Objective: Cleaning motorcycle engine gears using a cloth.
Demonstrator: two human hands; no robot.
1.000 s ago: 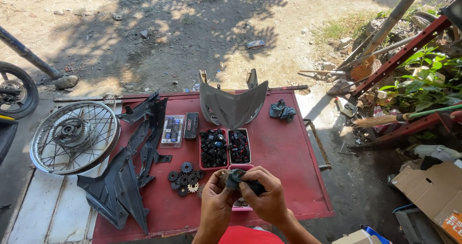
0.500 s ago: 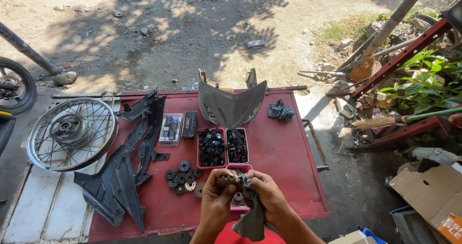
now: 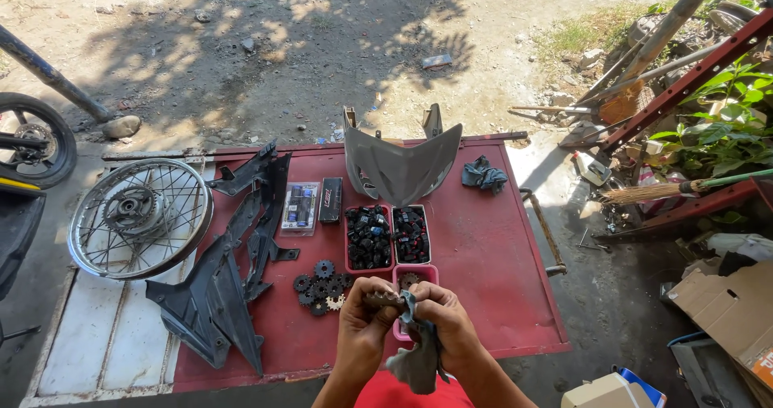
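I gripped a small sprocket (image 3: pixel 385 299) in my left hand (image 3: pixel 362 315), above the red worktop (image 3: pixel 483 247); my right hand (image 3: pixel 445 315) pinched a grey rag (image 3: pixel 419 358) against it, seemingly for wiping. Loose sprockets (image 3: pixel 320 286) lay just left, pink trays (image 3: pixel 369 237) beyond.

I saw a red table (image 3: pixel 491 271) carrying black panels (image 3: pixel 233 279) and a grey cowl (image 3: pixel 400 166). Pink trays (image 3: pixel 392 239) held black parts flecked with blue and red. The sprockets (image 3: pixel 320 286) were dark, one pale. My right hand (image 3: pixel 444 321) gripped a grey rag (image 3: pixel 419 358). The wheel (image 3: pixel 138 217) was silver, the ground brown with dappled shade.
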